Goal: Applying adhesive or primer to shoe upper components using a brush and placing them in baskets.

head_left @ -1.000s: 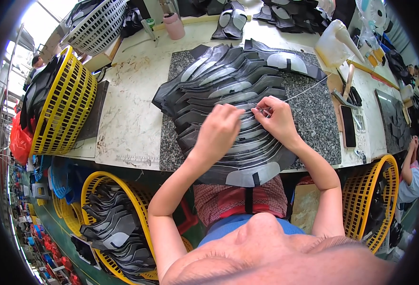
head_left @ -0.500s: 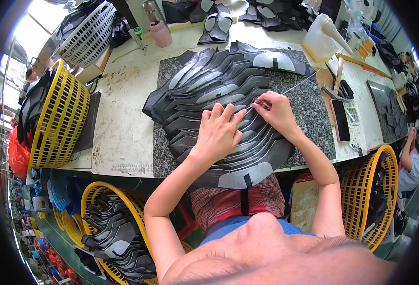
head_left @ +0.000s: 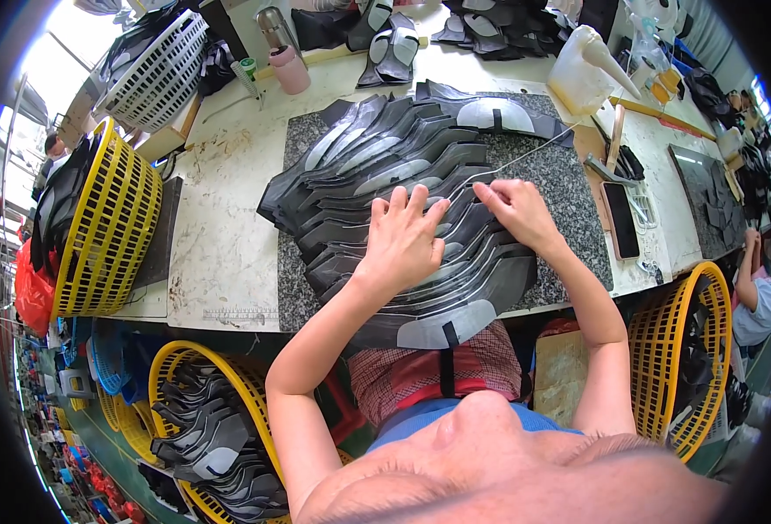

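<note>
Overlapping rows of dark, curved shoe-upper pieces (head_left: pixel 385 188) with light-grey patches are fanned across a speckled stone slab (head_left: pixel 578 218). My left hand (head_left: pixel 407 237) rests on the middle of the fan, palm down with fingers spread. To its right, my right hand (head_left: pixel 523 214) is at the right ends of the pieces, thumb and forefinger pinched together; whatever is between them is too small to make out. A thin, pale rod or cord (head_left: pixel 530 155) slants from beside the right fingertips up to the slab's far right. The nearest piece (head_left: pixel 447 325) overhangs the table edge toward my lap.
Yellow baskets of dark pieces stand left on the table (head_left: pixel 110 227), below left (head_left: pixel 163 367) and at right (head_left: pixel 678 358). A phone (head_left: pixel 619 220), a white jug (head_left: pixel 582 70) and a pink bottle (head_left: pixel 289 70) lie around the slab. Another person (head_left: pixel 757 297) sits far right.
My right hand has drawn slightly right, and its fingertips have come away from my left fingertips. The left hand has hardly moved on the pieces.
</note>
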